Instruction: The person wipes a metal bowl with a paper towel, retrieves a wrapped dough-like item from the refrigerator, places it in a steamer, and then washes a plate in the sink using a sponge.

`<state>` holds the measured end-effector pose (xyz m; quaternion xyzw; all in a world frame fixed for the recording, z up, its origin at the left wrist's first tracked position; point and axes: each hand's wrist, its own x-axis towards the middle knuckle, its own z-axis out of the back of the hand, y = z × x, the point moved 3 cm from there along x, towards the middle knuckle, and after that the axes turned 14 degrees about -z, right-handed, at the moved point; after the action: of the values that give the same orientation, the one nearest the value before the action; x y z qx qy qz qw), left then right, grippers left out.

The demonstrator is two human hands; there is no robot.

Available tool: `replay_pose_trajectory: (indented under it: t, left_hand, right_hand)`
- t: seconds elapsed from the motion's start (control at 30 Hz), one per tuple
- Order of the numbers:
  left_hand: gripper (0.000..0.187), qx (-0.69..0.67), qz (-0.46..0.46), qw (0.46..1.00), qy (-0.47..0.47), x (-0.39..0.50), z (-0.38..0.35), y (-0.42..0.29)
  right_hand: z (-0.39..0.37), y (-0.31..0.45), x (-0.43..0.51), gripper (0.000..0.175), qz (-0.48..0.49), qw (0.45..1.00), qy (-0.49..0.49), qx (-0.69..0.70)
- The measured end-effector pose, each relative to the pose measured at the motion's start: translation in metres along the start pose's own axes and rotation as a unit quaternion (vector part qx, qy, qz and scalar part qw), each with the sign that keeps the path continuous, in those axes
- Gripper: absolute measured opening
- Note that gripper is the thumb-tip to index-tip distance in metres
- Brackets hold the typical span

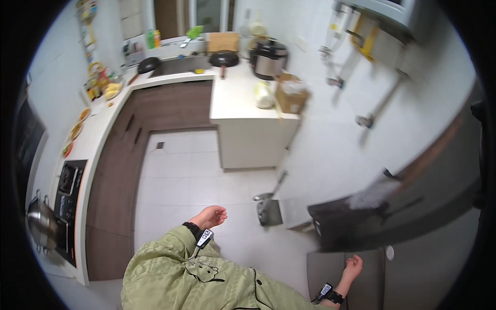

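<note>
My left hand (212, 217) hangs over the pale tiled floor (178, 190), its fingers loosely curled and nothing seen in them. Lower right, my right hand (353, 266) is also relaxed and empty, close to a dark grey cabinet-like surface (364, 281). Each wrist wears a black strap with a small device bearing a printed code. To the right of my left hand, a dustpan (273, 213) stands on the floor near the wall. A black bag (345, 224) hangs above my right hand, blurred.
Along the left runs a white counter (101, 128) with plates of food, a gas hob (69, 209) and a steel pot (42, 224). Farther off are a sink (182, 66), a lidded pan (224, 59), an electric pressure cooker (270, 58), a cabbage (264, 95) and a cardboard box (290, 99).
</note>
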<state>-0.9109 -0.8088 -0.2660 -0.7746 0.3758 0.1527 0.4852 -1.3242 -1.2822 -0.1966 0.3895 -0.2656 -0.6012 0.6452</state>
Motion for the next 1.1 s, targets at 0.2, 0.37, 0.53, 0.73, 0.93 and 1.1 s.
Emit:
replay_pose_trajectory:
  t: [0.2, 0.37, 0.53, 0.73, 0.93, 1.1]
  left_hand:
    - [0.01, -0.188, -0.065, 0.967, -0.159, -0.034, 0.226, -0.072]
    - [0.013, -0.303, -0.158, 0.901, -0.268, -0.065, 0.35, -0.119]
    - [0.011, -0.312, -0.225, 0.877, -0.287, -0.102, 0.404, -0.164]
    - [0.009, -0.434, -0.253, 0.799, -0.331, -0.135, 0.465, -0.133]
    - [0.005, -0.512, -0.242, 0.702, -0.431, -0.135, 0.529, -0.13]
    - [0.007, -0.544, -0.262, 0.662, -0.444, -0.088, 0.566, -0.224]
  right_hand:
    - [-0.257, 0.144, -0.108, 0.013, 0.139, 0.949, 0.279, 0.045]
    - [-0.439, 0.251, -0.218, 0.013, 0.156, 0.858, 0.49, -0.009]
    - [-0.558, 0.328, -0.31, 0.013, 0.221, 0.766, 0.598, -0.075]
    - [-0.675, 0.401, -0.403, 0.013, 0.339, 0.669, 0.638, -0.175]
    - [-0.792, 0.468, -0.478, 0.017, 0.39, 0.589, 0.675, -0.215]
    - [-0.887, 0.542, -0.499, 0.02, 0.4, 0.581, 0.681, -0.198]
